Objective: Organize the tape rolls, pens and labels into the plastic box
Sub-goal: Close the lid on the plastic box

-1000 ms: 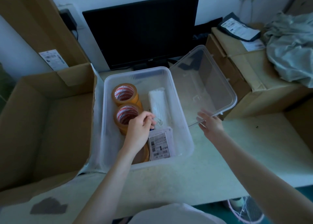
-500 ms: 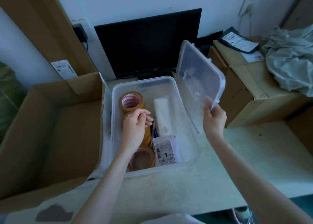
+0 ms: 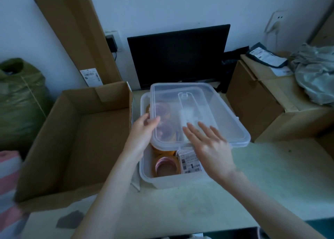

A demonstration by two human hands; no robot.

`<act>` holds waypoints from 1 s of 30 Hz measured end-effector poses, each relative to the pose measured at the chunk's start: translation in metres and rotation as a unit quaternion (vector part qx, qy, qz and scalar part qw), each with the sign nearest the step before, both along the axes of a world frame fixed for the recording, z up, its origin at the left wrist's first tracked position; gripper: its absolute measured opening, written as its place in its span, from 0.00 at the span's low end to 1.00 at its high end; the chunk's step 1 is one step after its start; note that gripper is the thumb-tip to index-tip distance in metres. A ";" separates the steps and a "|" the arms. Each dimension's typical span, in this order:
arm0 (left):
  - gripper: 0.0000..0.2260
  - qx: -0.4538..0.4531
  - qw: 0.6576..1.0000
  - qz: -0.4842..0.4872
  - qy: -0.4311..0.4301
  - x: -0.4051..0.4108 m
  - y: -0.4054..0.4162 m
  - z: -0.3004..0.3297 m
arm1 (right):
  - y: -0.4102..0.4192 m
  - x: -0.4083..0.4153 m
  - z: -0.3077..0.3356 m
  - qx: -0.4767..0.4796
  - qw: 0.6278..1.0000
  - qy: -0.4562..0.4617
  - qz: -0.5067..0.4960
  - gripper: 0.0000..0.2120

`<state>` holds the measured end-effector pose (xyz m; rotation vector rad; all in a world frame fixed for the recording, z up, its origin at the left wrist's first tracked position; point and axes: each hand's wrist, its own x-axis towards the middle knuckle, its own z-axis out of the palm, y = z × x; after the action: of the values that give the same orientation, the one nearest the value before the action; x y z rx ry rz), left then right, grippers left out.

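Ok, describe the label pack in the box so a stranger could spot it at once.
Find the black monitor; the clear plastic box sits in front of it, its lid askew on top. At the uncovered near end, right of a tape roll, lies the label pack: flat, white, barcoded.

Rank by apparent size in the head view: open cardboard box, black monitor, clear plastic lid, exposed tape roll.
1. Open brown cardboard box
2. Black monitor
3. Clear plastic lid, close to the monitor; nearness makes this unsure
4. Exposed orange tape roll

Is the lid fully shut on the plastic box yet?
No. The lid lies skewed over the plastic box; the near end stays uncovered, showing a tape roll and labels.
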<state>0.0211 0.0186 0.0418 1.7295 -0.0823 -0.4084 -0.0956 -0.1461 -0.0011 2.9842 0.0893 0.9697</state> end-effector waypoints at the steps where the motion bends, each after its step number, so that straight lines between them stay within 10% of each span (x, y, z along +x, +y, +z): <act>1: 0.25 0.041 0.999 0.001 -0.015 -0.002 0.007 -0.003 | 0.007 -0.002 0.000 -0.006 1.000 0.011 0.008 0.22; 16: 0.25 0.340 0.928 -0.029 -0.153 -0.031 0.050 -0.038 | 0.027 -0.026 -0.030 0.052 0.986 0.140 0.071 0.21; 30: 0.27 0.361 0.919 -0.083 -0.137 -0.028 0.057 -0.044 | 0.044 -0.034 -0.039 0.101 0.987 0.084 0.091 0.21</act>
<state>-0.0070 0.0754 -0.0022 2.5199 -0.3151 -0.3353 -0.1294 -0.1025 -0.0401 3.2901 0.2853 0.7797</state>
